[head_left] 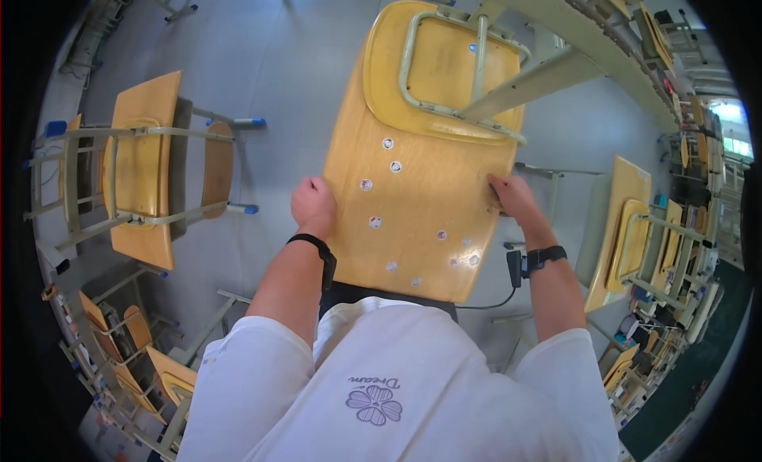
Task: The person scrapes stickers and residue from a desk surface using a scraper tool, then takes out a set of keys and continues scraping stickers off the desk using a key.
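"How far were you with it?"

"The chair (444, 65) was already upside down on the desk (413, 200), with its legs upward, farther from me than my grip. The desk was between my 2 hands, directly before my body. My left hand (312, 204) was curled like a fist against its edge; the fingertips were hidden, so I could not tell whether it had hold. My right hand (512, 196) was closed over the opposite edge. In my judgement, the placing of the chair was done; what was left, I could not tell."

"And how many things did you count?"

"1 desk in my grip, 1 chair on it. Between my hands, and a little beyond and nearer, there were about 10 stickers (375, 221), some faint. On my wrists were 2 dark bands (546, 256). Outward from my left hand I counted 1 neighbouring desk (143, 244) with 1 upturned chair; outward from my right, the same. More furniture was around, too small for counting."
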`<state>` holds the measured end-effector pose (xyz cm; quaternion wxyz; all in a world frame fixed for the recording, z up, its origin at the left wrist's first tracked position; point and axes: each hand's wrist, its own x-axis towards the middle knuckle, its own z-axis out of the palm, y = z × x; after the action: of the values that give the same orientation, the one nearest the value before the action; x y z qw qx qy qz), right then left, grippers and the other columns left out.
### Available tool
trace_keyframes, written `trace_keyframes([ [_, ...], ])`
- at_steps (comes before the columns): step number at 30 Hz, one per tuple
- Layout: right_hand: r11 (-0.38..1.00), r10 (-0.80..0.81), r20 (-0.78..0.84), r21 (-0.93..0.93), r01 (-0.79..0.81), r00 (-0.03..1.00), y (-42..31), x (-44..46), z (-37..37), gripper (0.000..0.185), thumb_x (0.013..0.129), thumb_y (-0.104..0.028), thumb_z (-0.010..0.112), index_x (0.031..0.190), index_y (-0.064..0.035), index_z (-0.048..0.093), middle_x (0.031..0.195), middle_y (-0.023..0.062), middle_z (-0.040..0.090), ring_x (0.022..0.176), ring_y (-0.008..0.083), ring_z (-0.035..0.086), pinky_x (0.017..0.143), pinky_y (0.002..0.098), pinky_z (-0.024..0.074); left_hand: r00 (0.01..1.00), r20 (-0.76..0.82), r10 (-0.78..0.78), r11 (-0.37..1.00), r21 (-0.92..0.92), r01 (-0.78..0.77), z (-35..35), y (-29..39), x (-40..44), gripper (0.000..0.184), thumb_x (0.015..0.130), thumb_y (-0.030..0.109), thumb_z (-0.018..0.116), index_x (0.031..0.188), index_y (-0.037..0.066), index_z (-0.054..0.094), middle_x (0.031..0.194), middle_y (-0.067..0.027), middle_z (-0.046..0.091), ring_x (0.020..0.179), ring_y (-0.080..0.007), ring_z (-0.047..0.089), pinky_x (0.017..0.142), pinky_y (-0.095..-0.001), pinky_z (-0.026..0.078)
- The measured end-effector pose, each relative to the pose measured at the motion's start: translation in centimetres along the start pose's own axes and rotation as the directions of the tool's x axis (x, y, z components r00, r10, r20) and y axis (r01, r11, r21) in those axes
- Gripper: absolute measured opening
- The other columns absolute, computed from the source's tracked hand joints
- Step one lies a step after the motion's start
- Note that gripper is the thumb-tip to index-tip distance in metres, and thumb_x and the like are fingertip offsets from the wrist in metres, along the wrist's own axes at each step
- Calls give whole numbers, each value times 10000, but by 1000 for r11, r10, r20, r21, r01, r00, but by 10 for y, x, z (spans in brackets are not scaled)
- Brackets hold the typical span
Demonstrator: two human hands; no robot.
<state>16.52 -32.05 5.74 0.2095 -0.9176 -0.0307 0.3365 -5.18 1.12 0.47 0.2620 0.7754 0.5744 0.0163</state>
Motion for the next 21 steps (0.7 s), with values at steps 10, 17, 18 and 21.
trace_keyframes([
  [10,999,24,18,28,-24,1000,6,6,3,542,918,-456,543,705,31,650,554,122,590,518,251,588,555,370,464,1000,26,-12,1000,10,12,-2,-1,-1,364,895,314,416,814,36,636,852,-215,653,809,-452,596,708,-528,472],
  [17,999,11,-5,48,-10,1000,-14,-5,0,546,920,-454,541,697,34,639,534,107,573,495,246,569,547,362,456,999,25,-22,1000,5,22,-2,-1,0,360,892,315,421,821,41,646,854,-219,656,816,-449,606,721,-524,484],
  [18,999,40,17,29,-41,999,-17,-6,-2,542,920,-451,543,700,34,640,534,105,572,500,242,570,553,358,457,999,29,-29,1000,-2,29,-2,0,-1,360,892,316,423,824,43,648,854,-220,656,817,-447,608,722,-523,486],
  [21,997,57,67,49,-60,996,-10,-5,-4,529,921,-443,546,709,32,646,543,108,579,518,241,583,564,356,459,999,28,-28,1000,10,28,-4,1,0,361,893,317,423,823,46,650,849,-223,655,812,-444,610,720,-524,486],
])
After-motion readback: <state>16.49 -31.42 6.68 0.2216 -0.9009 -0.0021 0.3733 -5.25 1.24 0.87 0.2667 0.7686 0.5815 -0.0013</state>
